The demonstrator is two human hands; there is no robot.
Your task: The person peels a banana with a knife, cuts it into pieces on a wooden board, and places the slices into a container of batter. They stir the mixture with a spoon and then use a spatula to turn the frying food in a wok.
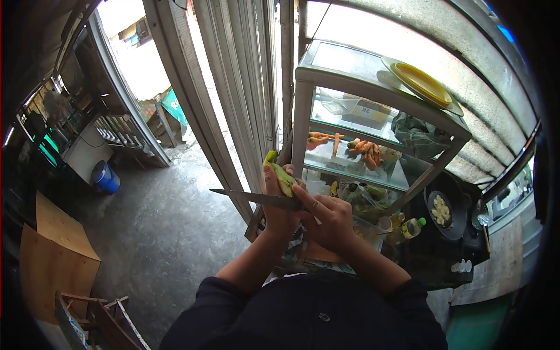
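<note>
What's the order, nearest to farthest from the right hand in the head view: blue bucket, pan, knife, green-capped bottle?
1. Knife: in the right hand, blade pointing left.
2. Green-capped bottle: to the hand's right, short of the pan.
3. Pan: farther right, food in it.
4. Blue bucket: far left, on the floor.

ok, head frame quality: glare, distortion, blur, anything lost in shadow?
Head view: doorway largely blown out to white; head view: strong fisheye, slatted wall bowed, corners black; head view: far left murky, dark shirt shows little detail; head view: knife and green-yellow produce readable, no obvious motion blur.
</note>
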